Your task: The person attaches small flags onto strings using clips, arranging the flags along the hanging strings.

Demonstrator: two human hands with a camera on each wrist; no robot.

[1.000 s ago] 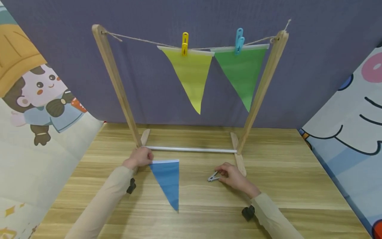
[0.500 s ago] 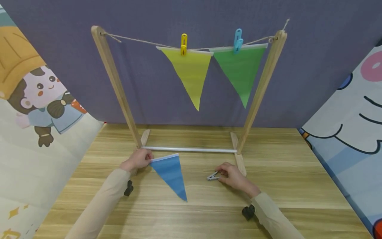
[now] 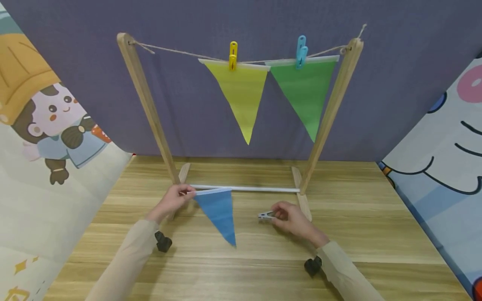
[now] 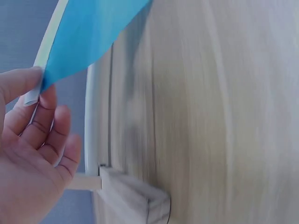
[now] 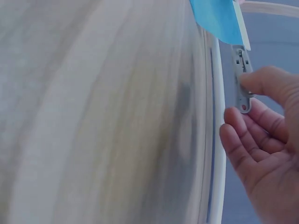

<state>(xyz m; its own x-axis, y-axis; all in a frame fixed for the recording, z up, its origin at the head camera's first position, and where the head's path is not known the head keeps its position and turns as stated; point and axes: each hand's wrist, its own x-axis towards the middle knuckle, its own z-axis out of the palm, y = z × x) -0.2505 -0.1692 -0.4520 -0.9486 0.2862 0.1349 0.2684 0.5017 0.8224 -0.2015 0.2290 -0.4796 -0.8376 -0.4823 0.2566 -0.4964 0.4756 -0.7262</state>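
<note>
My left hand (image 3: 174, 201) pinches the upper left corner of a blue triangular pennant (image 3: 219, 213) by its white top strip. The pennant hangs with its point downward, and the left wrist view shows the thumb (image 4: 23, 80) on the strip. My right hand (image 3: 295, 220) holds a grey clothespin (image 3: 266, 215) between thumb and fingers, to the right of the pennant and apart from it in the head view. Behind, a yellow pennant (image 3: 241, 96) hangs from a string (image 3: 177, 51) by a yellow clothespin (image 3: 233, 55). Beside it a green pennant (image 3: 306, 92) hangs by a blue clothespin (image 3: 301, 52).
Two wooden posts, a left post (image 3: 148, 104) and a right post (image 3: 333, 113), carry the string. A white rod (image 3: 260, 189) joins their feet low over the wooden table (image 3: 241, 271). A dark blue-grey panel (image 3: 211, 16) stands close behind the frame.
The blue pennant has risen and shifted slightly right with my left hand, its point swinging right. My right hand has lifted the clothespin a little and turned it more level.
</note>
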